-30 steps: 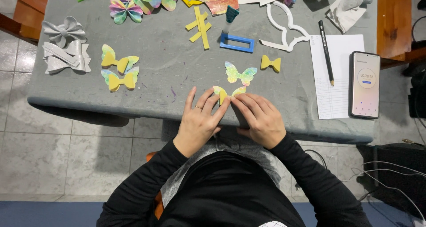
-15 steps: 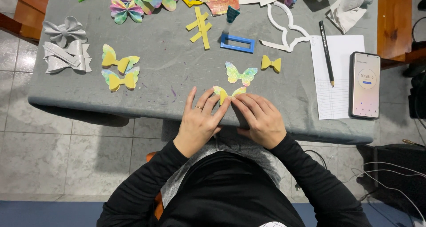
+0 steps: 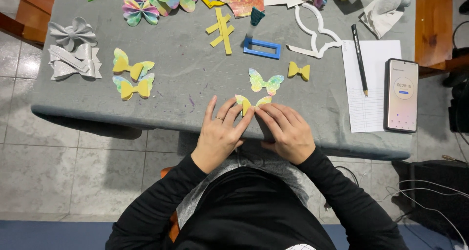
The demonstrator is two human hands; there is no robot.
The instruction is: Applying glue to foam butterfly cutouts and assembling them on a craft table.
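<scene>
Yellow butterfly piece [image 3: 252,102] pinched by left hand [image 3: 221,133] and right hand [image 3: 288,130] near table edge [image 3: 97,114].

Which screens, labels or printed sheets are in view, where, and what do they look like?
Phone: right end of the table, flat, dark frame, lit white screen with a round dial.
Paper sheet: just left of the phone, white, ruled, upright rectangle; a black pencil lies on it.
No packages or signs visible.
</scene>
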